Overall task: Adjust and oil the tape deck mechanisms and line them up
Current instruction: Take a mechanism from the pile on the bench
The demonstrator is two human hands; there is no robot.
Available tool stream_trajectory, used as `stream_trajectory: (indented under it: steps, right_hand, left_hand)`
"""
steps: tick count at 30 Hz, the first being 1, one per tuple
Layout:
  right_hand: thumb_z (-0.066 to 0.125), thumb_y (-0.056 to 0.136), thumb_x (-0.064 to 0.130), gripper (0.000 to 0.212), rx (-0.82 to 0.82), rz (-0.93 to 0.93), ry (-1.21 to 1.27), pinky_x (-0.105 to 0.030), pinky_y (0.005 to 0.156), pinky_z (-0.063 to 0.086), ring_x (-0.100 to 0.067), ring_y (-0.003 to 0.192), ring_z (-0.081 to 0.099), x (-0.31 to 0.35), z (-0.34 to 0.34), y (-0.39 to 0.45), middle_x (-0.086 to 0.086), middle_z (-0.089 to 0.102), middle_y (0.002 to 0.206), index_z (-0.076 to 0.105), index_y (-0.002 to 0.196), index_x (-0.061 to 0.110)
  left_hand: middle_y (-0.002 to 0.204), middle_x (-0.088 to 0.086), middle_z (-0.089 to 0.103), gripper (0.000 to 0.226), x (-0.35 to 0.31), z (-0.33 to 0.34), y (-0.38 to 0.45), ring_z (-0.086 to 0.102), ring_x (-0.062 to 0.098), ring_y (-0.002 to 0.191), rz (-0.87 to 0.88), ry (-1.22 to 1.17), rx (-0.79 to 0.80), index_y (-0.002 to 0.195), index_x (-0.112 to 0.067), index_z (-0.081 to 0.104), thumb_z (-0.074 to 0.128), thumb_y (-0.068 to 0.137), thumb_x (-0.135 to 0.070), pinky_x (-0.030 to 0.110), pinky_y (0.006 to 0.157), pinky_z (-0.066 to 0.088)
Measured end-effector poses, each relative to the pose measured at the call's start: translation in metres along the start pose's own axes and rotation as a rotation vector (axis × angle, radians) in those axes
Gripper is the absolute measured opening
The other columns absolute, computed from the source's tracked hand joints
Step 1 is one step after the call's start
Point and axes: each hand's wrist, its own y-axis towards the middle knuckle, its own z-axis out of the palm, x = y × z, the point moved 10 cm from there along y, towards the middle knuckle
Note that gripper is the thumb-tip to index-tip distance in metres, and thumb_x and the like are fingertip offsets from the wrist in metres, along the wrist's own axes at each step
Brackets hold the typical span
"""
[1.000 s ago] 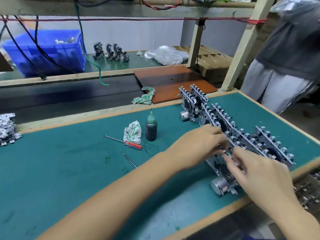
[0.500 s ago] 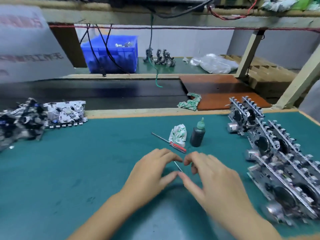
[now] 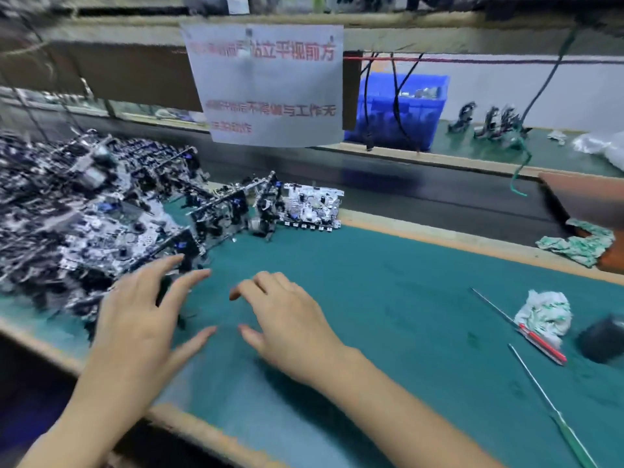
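While both hands hold nothing, the left hand point(image 3: 135, 319) and right hand point(image 3: 287, 319) reach with spread fingers toward the big heap of grey metal tape deck mechanisms point(image 3: 84, 214). Many look still undone.

Before us a broad bare stretch of green tabletop point(image 3: 388, 298) open to our hands, blocked at left by the heap of tape deck mechanisms point(image 3: 84, 217), at right by screwdriver point(image 3: 526, 332), rag point(image 3: 543, 314), dark bottle point(image 3: 602, 337), thin rod point(image 3: 540, 393)
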Motion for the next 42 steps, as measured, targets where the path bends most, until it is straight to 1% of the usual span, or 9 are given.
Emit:
stream_trajectory:
  steps: [4,9,12,18,23,25,34,38,42]
  right_hand:
    - [0.057,0.091,0.021,0.052,-0.017,-0.117,0.04,-0.038,0.098,0.036,-0.026,0.12,0.04,0.043,0.013,0.056,-0.006,0.049,0.13,0.04,0.139,0.017]
    - [0.057,0.092,0.018,0.042,0.055,-0.143,0.034,-0.042,0.093,0.043,-0.028,0.117,0.047,0.054,0.034,0.079,-0.006,0.053,0.129,0.048,0.133,0.013]
    - [0.063,0.088,0.016,0.04,0.054,-0.152,0.03,-0.043,0.09,0.045,-0.029,0.111,0.049,0.053,0.029,0.071,-0.01,0.055,0.119,0.052,0.126,0.008]
    - [0.072,0.08,0.015,0.031,0.028,0.013,0.228,-0.039,0.087,0.044,-0.023,0.099,0.054,0.01,-0.019,0.015,-0.005,0.058,0.103,0.062,0.11,0.015]
    - [0.072,0.08,0.017,0.035,-0.041,0.228,0.165,-0.028,0.085,0.042,-0.009,0.091,0.049,-0.055,-0.073,-0.067,0.013,0.045,0.093,0.06,0.113,0.024]
    - [0.071,0.081,0.018,0.032,-0.059,0.306,0.045,-0.029,0.086,0.043,-0.008,0.094,0.048,-0.081,-0.091,-0.105,0.015,0.042,0.093,0.059,0.11,0.025]
    - [0.08,0.051,-0.008,0.038,-0.201,0.361,-0.492,-0.026,0.057,0.045,-0.019,0.071,0.056,-0.131,-0.133,-0.239,0.002,0.056,0.075,0.065,0.08,0.012]
    - [0.079,0.061,0.004,0.03,-0.209,0.354,-0.403,-0.025,0.062,0.041,-0.013,0.075,0.045,-0.144,-0.118,-0.27,0.005,0.054,0.077,0.064,0.084,0.016]
    - [0.074,0.068,0.03,0.04,-0.292,0.434,-0.272,-0.023,0.075,0.039,-0.009,0.085,0.047,-0.157,-0.126,-0.278,0.009,0.054,0.089,0.054,0.102,0.025]
  left_hand:
    - [0.112,0.025,0.051,0.081,0.097,0.007,-0.003,0.054,0.048,0.095,-0.223,0.116,0.091,0.118,-0.006,0.05,0.093,0.052,-0.026,0.065,0.078,0.047]
    - [0.084,0.015,0.065,0.056,0.129,0.026,-0.017,0.064,0.038,0.074,-0.207,0.075,0.224,0.101,-0.011,0.057,0.089,0.056,-0.012,0.055,0.062,0.054]
    - [0.081,0.001,0.062,0.05,0.118,0.021,-0.018,0.06,0.029,0.072,-0.09,0.04,0.201,0.099,-0.027,0.053,0.087,0.062,-0.03,0.05,0.058,0.052]
    - [0.086,-0.009,0.062,0.04,0.036,-0.001,0.003,0.055,0.02,0.073,0.142,-0.051,0.133,0.099,-0.035,0.054,0.042,0.081,-0.068,0.045,0.053,0.048]
    - [0.081,-0.01,0.063,0.028,-0.094,-0.011,0.03,0.059,0.019,0.072,0.366,-0.104,0.031,0.094,-0.03,0.064,0.052,0.08,-0.052,0.036,0.055,0.049]
    - [0.078,-0.006,0.064,0.021,-0.15,-0.007,0.034,0.061,0.022,0.068,0.477,-0.11,-0.054,0.089,-0.025,0.069,0.065,0.075,-0.041,0.04,0.074,0.046]
    - [0.08,-0.005,0.062,0.011,-0.309,0.036,0.005,0.059,0.018,0.077,0.879,-0.252,-0.309,0.082,-0.026,0.07,0.074,0.076,-0.033,0.042,0.098,0.037]
    - [0.131,0.0,0.052,0.076,-0.311,0.078,0.018,0.044,0.018,0.121,0.891,-0.409,0.042,0.128,-0.035,0.052,0.066,0.063,-0.073,0.049,0.111,0.028]
    - [0.147,-0.027,0.009,0.115,-0.305,0.123,0.03,0.012,-0.006,0.138,0.66,-0.748,0.594,0.138,-0.058,0.003,0.075,0.05,-0.073,0.025,0.116,0.016]
